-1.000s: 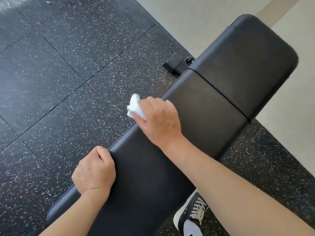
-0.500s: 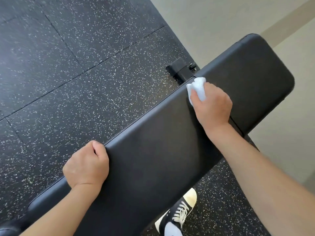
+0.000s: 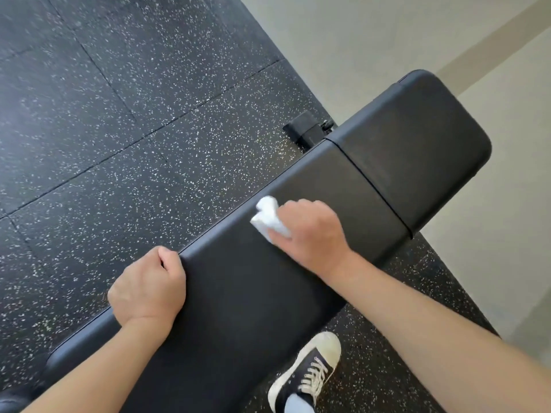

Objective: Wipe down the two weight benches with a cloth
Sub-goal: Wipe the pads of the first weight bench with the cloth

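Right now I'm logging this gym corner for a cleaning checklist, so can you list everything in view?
weight bench: one, black, two pads meeting at a seam, running diagonally across the frame
cloth: one, white, crumpled on the long pad
bench foot: one, black, on the floor beside the seam
rubber floor: black, white-speckled tiles, left
smooth floor: pale beige, upper right
shoe: one, black with white toe and laces, bottom
left hand: grips the bench's far edge
right hand: holds the cloth on the pad
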Demonstrator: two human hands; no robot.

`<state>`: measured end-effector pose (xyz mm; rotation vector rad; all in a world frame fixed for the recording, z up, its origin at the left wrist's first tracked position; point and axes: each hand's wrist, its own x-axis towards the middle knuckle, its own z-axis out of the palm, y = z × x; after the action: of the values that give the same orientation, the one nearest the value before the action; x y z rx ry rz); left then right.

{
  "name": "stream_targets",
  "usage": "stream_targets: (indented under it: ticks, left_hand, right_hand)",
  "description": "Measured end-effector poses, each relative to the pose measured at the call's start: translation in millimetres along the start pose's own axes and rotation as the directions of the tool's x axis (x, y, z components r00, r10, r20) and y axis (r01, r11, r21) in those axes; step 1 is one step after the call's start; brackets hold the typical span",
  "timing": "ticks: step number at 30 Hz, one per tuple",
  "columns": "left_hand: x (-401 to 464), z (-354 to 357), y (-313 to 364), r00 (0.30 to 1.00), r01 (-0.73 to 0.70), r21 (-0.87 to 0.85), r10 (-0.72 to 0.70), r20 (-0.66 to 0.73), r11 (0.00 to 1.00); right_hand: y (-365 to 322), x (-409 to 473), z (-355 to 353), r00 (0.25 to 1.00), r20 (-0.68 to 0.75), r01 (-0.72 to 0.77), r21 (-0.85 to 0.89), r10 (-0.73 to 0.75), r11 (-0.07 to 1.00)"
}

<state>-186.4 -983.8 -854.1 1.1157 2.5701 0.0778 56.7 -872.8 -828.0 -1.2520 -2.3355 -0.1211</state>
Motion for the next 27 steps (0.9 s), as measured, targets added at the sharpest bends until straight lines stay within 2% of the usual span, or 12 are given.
stream_targets:
  ticks: [3,5,7,8,11,14,16,18,20,23,25,27]
  left_hand:
    - [0,1,-1,1.000,-0.005,0.006,0.005,-0.007,1.000]
    - [0,2,-2,1.000,-0.007,-0.003,0.007,-0.016,1.000]
    - [-1,2,-2,1.000,-0.017,-0.007,0.017,-0.013,1.000]
    - [-1,1,-2,1.000,-0.017,-0.004,0.017,-0.009,1.000]
    - [1,1,-2,1.000,-0.002,0.007,0.002,0.010,1.000]
    - [1,-1,0,0.998,0.012,0.007,-0.013,0.060,1.000]
    - [3,-5,0,0.995,0.002,-0.011,-0.001,0.099,1.000]
    - [4,-7,-4,0.989,-0.031,-0.043,0.037,0.143,0.999]
    - [2,-12,-8,0.976,-0.101,-0.099,0.118,0.182,0.990]
    - [-2,-23,-28,0.952,-0.195,-0.131,0.220,0.212,0.972]
    - [-8,-32,-54,0.948,-0.222,-0.068,0.232,0.219,0.973]
    - [-14,-42,-86,0.948,-0.223,-0.014,0.220,0.229,0.975]
  right_hand:
    - [75,31,-2,0.949,0.092,-0.294,-0.086,0.301,0.952]
    - [83,48,10,0.881,0.170,-0.422,-0.136,0.441,0.896]
    - [63,65,26,0.838,0.210,-0.480,-0.151,0.503,0.864]
    - [46,73,35,0.844,0.238,-0.446,-0.184,0.480,0.876]
    - [-28,82,60,0.855,0.439,-0.198,-0.213,0.275,0.957]
    - [-92,73,66,0.800,0.599,-0.018,-0.045,0.041,0.999]
    - [-94,70,58,0.771,0.635,-0.016,0.086,-0.042,0.996]
    - [-63,74,48,0.775,0.632,-0.054,0.095,-0.018,0.994]
    - [-14,90,43,0.754,0.643,-0.113,-0.072,0.133,0.991]
    - [43,114,37,0.697,0.626,-0.172,-0.327,0.350,0.929]
    - [40,113,41,0.702,0.613,-0.170,-0.350,0.363,0.921]
    - [-2,102,48,0.706,0.626,-0.158,-0.316,0.331,0.936]
